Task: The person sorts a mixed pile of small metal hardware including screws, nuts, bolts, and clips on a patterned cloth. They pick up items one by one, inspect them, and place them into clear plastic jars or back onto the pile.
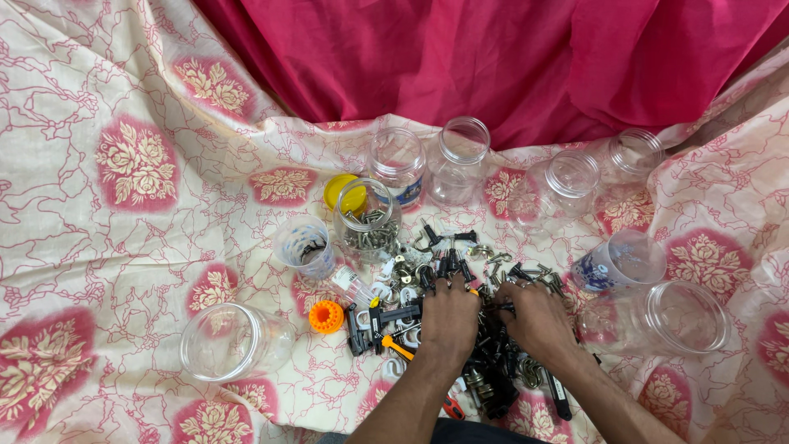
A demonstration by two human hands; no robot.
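My left hand [448, 316] and right hand [534, 319] rest palm-down, fingers spread, on the pile of small hardware [485, 362] before me. Beyond stands a jar of screws [368, 220]; farther, 2 empty jars [458, 160].

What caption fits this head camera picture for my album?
Two hands, left and right, dig into a pile of small hardware among clear plastic jars on flowered cloth.

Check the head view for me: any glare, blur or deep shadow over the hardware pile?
Head view: soft, even light, no deep shadows; both hands, left and right, look sharp over the hardware pile; faint glints on the clear jars; edges slightly bowed.
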